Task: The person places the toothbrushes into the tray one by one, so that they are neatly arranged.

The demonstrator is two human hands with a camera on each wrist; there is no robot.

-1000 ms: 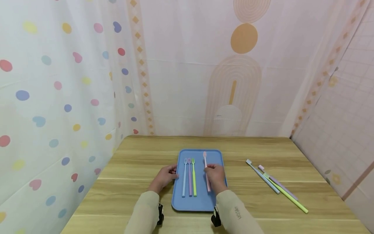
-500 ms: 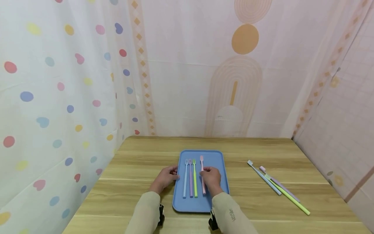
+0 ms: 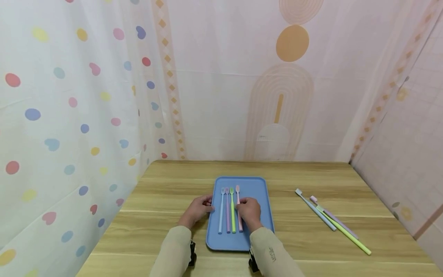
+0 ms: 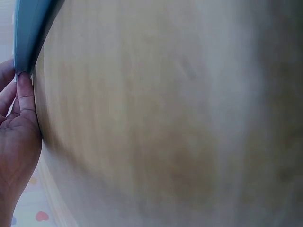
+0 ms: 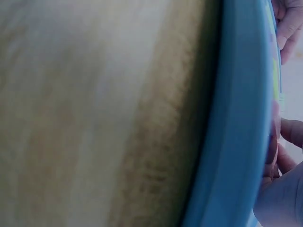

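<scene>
A blue tray [image 3: 257, 189] lies on the table in the head view. Light blue [image 3: 221, 215], purple [image 3: 227, 215] and green [image 3: 233, 215] toothbrushes lie side by side in it, heads toward the far end. My right hand [image 3: 250, 212] pinches a pink toothbrush [image 3: 237, 189] just right of the green one; the hand covers part of its handle. At the tray's left rim, my left hand [image 3: 196, 211] grips the edge. In the left wrist view, the thumb of the left hand [image 4: 19, 137] meets the tray's side [image 4: 29, 38]. The right wrist view mostly shows the tray wall [image 5: 236, 109].
Right of the tray, a light blue toothbrush [image 3: 316, 211], a purple one [image 3: 340, 223] and a green one [image 3: 349, 235] lie in a loose, touching pile on the wooden table [image 3: 166, 181]. Patterned curtains [image 3: 214, 96] hang behind and beside the table.
My right hand has moved the pink toothbrush leftward across the tray, to beside the green one. The left hand has kept its place at the rim.
</scene>
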